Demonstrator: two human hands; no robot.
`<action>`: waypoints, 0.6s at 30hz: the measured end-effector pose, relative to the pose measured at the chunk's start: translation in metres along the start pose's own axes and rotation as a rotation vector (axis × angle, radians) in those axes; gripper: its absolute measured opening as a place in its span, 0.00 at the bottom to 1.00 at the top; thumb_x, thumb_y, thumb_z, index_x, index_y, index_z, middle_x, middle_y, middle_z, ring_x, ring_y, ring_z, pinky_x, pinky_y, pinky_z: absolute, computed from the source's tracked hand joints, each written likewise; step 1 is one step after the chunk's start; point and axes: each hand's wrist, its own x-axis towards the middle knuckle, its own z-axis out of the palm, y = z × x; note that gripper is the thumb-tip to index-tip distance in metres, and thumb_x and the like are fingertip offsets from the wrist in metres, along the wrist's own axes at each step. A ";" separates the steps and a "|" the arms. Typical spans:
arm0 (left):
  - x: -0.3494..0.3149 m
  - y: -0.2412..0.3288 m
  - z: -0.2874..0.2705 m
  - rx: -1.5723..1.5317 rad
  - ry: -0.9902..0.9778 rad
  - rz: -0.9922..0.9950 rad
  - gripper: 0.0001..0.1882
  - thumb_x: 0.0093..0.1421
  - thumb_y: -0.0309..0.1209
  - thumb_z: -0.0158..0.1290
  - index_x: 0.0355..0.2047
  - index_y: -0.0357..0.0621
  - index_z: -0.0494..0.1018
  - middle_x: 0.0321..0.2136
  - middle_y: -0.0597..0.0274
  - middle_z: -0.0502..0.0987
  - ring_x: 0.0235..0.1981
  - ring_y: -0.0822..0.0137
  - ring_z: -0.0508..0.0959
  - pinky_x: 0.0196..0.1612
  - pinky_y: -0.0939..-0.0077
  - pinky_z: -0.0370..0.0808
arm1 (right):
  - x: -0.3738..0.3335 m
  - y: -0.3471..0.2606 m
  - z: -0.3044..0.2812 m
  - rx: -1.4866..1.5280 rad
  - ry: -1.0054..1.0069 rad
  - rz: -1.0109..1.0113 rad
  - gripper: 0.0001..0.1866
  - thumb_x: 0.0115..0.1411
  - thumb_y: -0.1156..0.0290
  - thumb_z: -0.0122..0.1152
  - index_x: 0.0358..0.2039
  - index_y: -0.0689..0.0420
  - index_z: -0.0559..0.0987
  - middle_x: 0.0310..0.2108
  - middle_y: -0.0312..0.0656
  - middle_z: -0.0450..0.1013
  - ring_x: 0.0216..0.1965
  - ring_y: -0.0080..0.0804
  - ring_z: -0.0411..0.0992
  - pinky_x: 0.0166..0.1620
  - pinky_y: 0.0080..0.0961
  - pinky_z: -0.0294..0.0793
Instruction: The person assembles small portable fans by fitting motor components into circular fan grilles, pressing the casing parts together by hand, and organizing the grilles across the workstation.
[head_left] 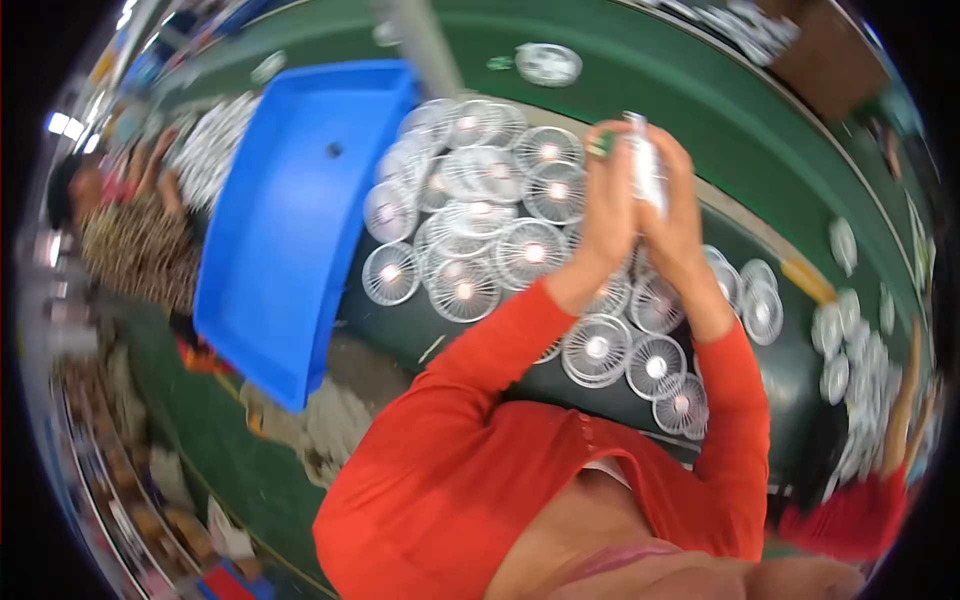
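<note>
Both my hands are raised over the far side of the work table, palms facing each other with a white fan part (647, 172) pressed between them. It shows edge-on, so its full shape is hidden. My left hand (606, 205) closes on it from the left, and a small green piece (601, 145) shows at those fingers. From the right, my right hand (677, 205) presses against the same part. Below and left of my hands lie many round wire fan grilles (533, 252), overlapping in a loose pile. More grilles (656, 367) lie beneath my forearms.
An empty blue tray (275, 230) stands tilted at the table's left. Beyond runs a green conveyor belt (660, 75) carrying a white fan piece (548, 65). A grey post (420, 45) rises at the back. Other people work at far left and far right, beside piled white parts.
</note>
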 end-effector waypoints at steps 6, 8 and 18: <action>-0.006 -0.004 0.022 -0.071 -0.032 0.033 0.19 0.72 0.39 0.33 0.54 0.42 0.63 0.50 0.58 0.67 0.50 0.70 0.69 0.53 0.73 0.67 | -0.008 0.012 -0.008 0.204 0.051 0.002 0.33 0.62 0.50 0.46 0.62 0.57 0.59 0.58 0.51 0.61 0.57 0.46 0.63 0.59 0.36 0.61; -0.008 -0.013 0.020 -0.049 -0.025 0.107 0.17 0.68 0.27 0.34 0.56 0.36 0.57 0.56 0.52 0.60 0.57 0.63 0.62 0.61 0.68 0.57 | -0.006 0.002 -0.006 0.343 0.033 0.077 0.28 0.68 0.53 0.36 0.62 0.58 0.59 0.55 0.48 0.63 0.55 0.38 0.64 0.56 0.31 0.64; 0.049 -0.047 0.020 0.362 -0.263 0.198 0.22 0.68 0.37 0.43 0.55 0.33 0.59 0.50 0.45 0.67 0.51 0.55 0.69 0.56 0.65 0.64 | 0.024 0.063 -0.023 0.255 0.171 0.239 0.28 0.65 0.50 0.49 0.54 0.59 0.68 0.47 0.50 0.71 0.51 0.36 0.68 0.54 0.28 0.66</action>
